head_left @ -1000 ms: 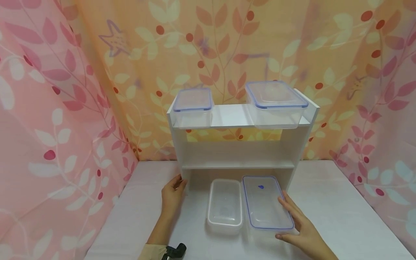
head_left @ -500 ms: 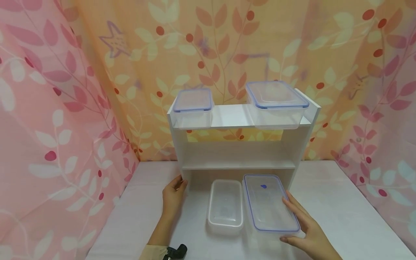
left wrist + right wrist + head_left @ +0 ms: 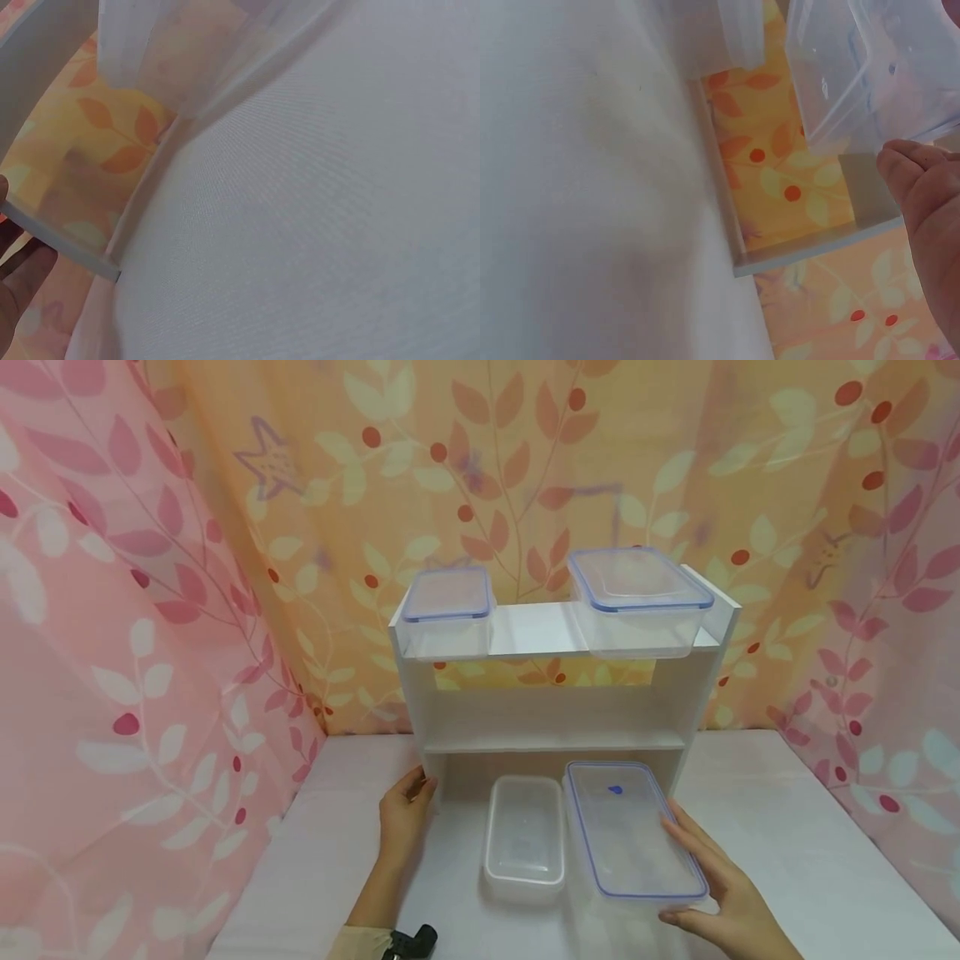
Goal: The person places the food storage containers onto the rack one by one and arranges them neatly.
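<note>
My left hand (image 3: 402, 817) pinches the lower front edge of the left side panel of a white shelf (image 3: 553, 742). In the left wrist view, thumb and fingers (image 3: 34, 270) lie on opposite sides of that panel. My right hand (image 3: 720, 893) grips a clear food container (image 3: 637, 839) with a blue-edged lid by its right side and near corner. In the right wrist view this container (image 3: 832, 75) hangs above the tabletop, tilted. Left of it, a clear container (image 3: 525, 835) with a whitish rim sits on the table, before the shelf's bottom opening.
On the shelf's top board stand a smaller blue-lidded container (image 3: 447, 610) at left and a larger one (image 3: 641, 602) at right. The white tabletop (image 3: 757, 827) extends on both sides of the shelf. Floral curtains (image 3: 517, 460) enclose the back and sides.
My right hand and the blue-lidded container have shifted right, widening the gap to the whitish-rimmed container. My left hand keeps its hold on the shelf panel; the head view has shifted slightly.
</note>
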Demonstrator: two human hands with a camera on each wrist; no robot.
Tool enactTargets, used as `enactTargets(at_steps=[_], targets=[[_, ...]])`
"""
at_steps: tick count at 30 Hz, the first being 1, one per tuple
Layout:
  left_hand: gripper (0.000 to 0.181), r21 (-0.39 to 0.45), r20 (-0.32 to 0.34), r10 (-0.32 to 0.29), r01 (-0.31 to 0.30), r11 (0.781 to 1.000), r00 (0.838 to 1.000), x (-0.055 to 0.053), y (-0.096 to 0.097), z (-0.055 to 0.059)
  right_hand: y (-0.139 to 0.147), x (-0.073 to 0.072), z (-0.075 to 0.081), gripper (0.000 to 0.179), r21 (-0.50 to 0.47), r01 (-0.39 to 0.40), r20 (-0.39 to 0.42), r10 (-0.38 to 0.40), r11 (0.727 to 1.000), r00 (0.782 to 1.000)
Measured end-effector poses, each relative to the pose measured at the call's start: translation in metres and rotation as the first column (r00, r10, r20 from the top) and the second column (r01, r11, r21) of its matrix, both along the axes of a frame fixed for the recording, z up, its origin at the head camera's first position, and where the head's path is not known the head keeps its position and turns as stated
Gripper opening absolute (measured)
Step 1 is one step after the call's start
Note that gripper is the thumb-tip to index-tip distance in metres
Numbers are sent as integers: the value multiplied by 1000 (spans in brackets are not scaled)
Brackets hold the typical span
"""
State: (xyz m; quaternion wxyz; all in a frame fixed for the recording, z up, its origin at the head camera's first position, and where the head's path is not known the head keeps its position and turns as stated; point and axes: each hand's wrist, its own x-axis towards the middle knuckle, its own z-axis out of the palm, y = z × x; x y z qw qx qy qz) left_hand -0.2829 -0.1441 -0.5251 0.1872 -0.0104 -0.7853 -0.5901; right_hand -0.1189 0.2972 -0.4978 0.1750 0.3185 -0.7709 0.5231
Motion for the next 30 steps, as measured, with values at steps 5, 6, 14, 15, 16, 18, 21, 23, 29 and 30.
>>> enactTargets(at_steps=[5, 6, 14, 15, 16, 18, 21, 23, 29, 30], targets=[[34, -3, 6, 10, -10, 1000, 1000, 0, 1, -3, 0, 3, 6, 105, -15, -14, -10, 14, 1000, 1000], [34, -1, 3, 10, -10, 1000, 1000, 0, 1, -4, 0, 3, 8, 105, -20, -25, -15, 25, 999, 1000], [38, -22, -10, 4, -4, 1000, 1000, -2, -1, -3, -2, 3, 16, 105, -22, 12, -61, -13, 1000, 998], [39, -23, -10, 0, 0, 1000, 1000, -2, -1, -2, -1, 2, 17, 105, -23, 12, -67, -14, 1000, 998], [39, -24, -8, -1, 1, 1000, 1000, -2, -2, -2, -1, 2, 19, 105, -21, 17, -66, -19, 1000, 998], [38, -23, -5, -5, 5, 1000, 1000, -3, -3, -2, 0, 1, 24, 104, -24, 15, -68, -17, 1000, 998], [37, -22, -5, -9, 9, 1000, 1000, -4, -4, -3, 1, 0, 33, 103, -45, -10, -67, 7, 999, 998], [37, -24, -4, -10, 10, 1000, 1000, -4, -4, -3, 1, 0, 38, 102, -66, -29, -63, 24, 997, 998], [39, -16, -6, -17, 17, 1000, 1000, -4, -4, -2, 1, -2, 50, 101, -87, -35, -31, 32, 996, 999], [40, -15, -7, -16, 16, 1000, 1000, -4, -4, -3, 1, -3, 51, 101, -85, -33, -29, 31, 996, 999]])
